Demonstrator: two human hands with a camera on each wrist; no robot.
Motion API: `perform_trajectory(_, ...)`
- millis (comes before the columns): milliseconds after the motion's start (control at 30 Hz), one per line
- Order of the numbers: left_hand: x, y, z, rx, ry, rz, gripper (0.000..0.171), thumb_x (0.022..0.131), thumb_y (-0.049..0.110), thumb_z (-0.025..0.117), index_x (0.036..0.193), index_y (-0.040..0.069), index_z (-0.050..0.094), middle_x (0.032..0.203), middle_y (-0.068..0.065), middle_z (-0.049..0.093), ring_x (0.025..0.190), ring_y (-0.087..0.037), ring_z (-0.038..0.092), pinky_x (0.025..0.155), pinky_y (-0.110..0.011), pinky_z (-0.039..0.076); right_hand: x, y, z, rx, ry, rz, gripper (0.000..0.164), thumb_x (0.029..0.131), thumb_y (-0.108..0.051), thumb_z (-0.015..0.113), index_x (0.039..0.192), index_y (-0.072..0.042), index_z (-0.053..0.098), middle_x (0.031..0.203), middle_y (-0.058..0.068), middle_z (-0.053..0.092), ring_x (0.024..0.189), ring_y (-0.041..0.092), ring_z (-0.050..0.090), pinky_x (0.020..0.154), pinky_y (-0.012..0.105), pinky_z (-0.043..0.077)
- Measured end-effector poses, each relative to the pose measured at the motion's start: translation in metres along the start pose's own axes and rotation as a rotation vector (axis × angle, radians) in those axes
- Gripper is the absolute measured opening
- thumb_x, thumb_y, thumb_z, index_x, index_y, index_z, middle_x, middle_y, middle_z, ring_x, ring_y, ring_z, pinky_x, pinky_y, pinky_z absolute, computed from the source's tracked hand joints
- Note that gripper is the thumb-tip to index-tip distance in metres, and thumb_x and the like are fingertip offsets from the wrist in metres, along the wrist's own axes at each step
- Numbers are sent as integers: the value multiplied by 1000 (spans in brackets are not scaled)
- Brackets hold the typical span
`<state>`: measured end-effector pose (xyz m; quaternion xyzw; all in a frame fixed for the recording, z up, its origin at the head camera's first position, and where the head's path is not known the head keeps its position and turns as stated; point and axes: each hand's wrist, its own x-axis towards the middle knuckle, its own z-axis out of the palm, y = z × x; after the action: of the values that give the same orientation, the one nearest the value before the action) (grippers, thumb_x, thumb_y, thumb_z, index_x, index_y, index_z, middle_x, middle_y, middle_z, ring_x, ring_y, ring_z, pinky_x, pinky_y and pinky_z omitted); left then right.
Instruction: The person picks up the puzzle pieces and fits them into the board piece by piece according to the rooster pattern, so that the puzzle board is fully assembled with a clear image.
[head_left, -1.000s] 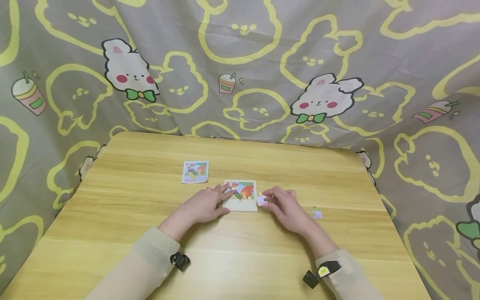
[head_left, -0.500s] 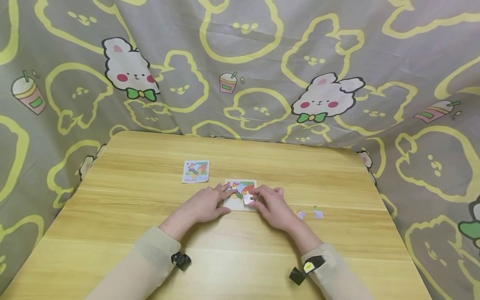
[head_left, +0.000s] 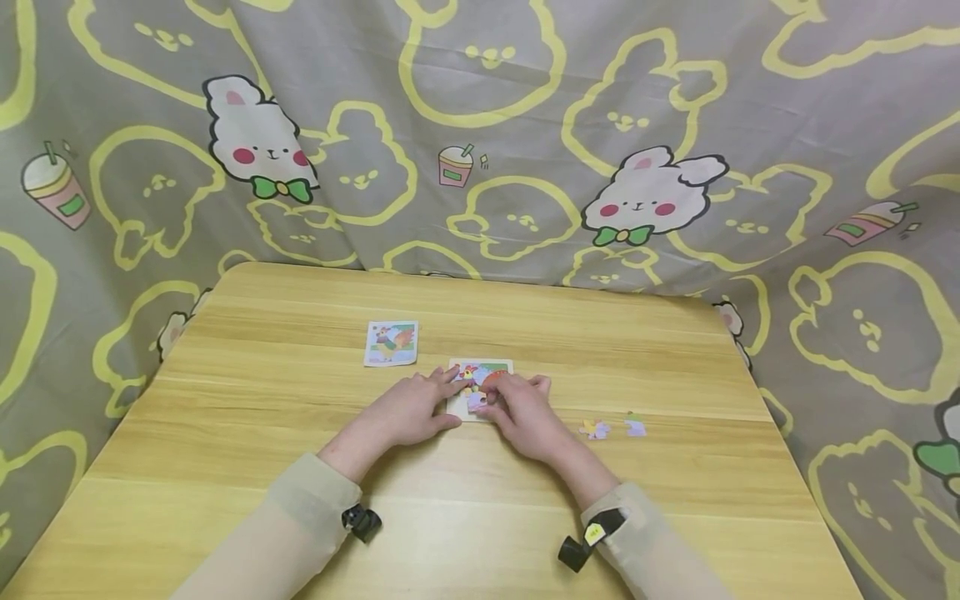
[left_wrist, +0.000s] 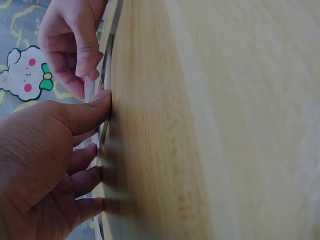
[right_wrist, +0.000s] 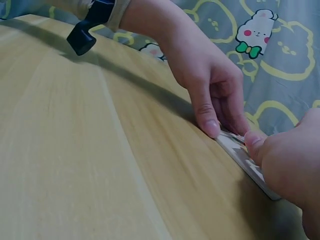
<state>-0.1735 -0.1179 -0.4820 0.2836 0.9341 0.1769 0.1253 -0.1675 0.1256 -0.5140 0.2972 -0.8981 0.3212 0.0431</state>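
Note:
A small puzzle board (head_left: 457, 410) with a rooster picture lies flat mid-table. My left hand (head_left: 416, 408) rests at its left side, fingers spread over the picture and thumb at the front edge. That thumb (left_wrist: 97, 107) meets the board's rim in the left wrist view. Between right thumb and fingertips I pinch a pale purple puzzle piece (head_left: 476, 402), low over the lower middle of the board. The right hand (head_left: 525, 417) covers the board's right side. In the right wrist view the board (right_wrist: 240, 155) is partly hidden behind the right hand (right_wrist: 295, 160).
Two more loose puzzle pieces, a yellow and purple one (head_left: 595, 429) and a purple one (head_left: 635, 425), lie right of the board. A printed rooster card (head_left: 392, 343) sits at the back left. Behind the wooden table (head_left: 300, 308) hangs a patterned curtain (head_left: 517, 150).
My right hand has carried the pinched piece left, from beside the board's right edge to over its lower middle. The loose pieces at right have come into fuller view. The left hand stays put.

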Motion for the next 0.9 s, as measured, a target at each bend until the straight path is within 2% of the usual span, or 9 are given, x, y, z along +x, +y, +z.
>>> perform_trajectory(300, 1, -1, 2, -5, 11, 12, 68, 101, 42, 73, 159, 16, 51, 168, -9, 35, 149, -40, 40, 120, -62, 33, 4, -6, 11, -36, 12, 10, 29, 97, -31, 80, 117, -12, 70, 95, -9, 63, 96, 12, 60, 97, 51, 27)
perform_trajectory(467, 2, -2, 3, -3, 9, 11, 69, 101, 44, 73, 160, 17, 50, 168, -9, 33, 148, -41, 41, 120, -62, 33, 5, -8, 15, -49, 2, 23, 30, 98, -34, 78, 118, -13, 71, 94, -10, 60, 94, 11, 57, 97, 50, 26)
perform_trajectory(733, 0, -3, 4, -10, 21, 9, 69, 101, 48, 70, 160, 18, 50, 168, -9, 35, 149, -40, 40, 120, -62, 33, 5, -9, 18, -53, 7, -4, 34, 98, -38, 79, 119, -12, 74, 98, -7, 63, 96, 13, 58, 97, 53, 26)
perform_trajectory(900, -1, -4, 3, -1, 32, 31, 67, 102, 47, 70, 159, 17, 52, 166, -12, 38, 148, -43, 41, 118, -63, 35, 6, -9, 17, -57, 1, 1, 39, 98, -38, 78, 125, -11, 73, 98, -6, 63, 95, 13, 57, 96, 52, 26)
